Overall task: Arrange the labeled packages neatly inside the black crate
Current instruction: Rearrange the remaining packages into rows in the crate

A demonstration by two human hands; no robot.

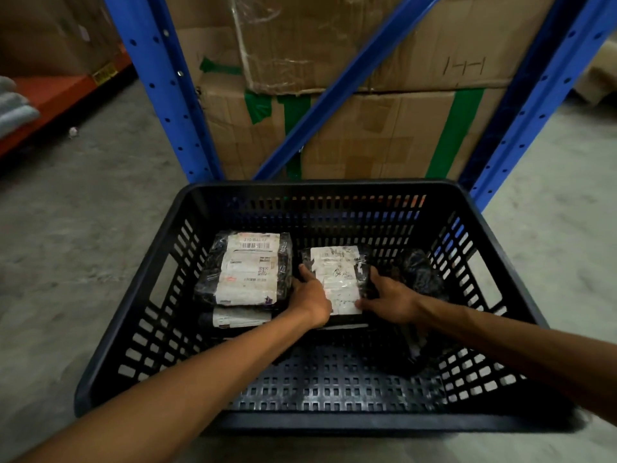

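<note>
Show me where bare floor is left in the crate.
The near strip of the black crate, between the near wall and both hands, left hand and right hand, is bare. The far half is crowded: labeled stack, held package, dark bag.

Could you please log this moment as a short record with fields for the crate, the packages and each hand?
container: black slotted plastic crate on the concrete floor
left stack: black-wrapped package with white shipping label lying on another labelled package
centre: black-wrapped package with crinkled white label
right: unlabelled black plastic bundle
left hand: on centre package's left edge
right hand: on its right edge
</note>
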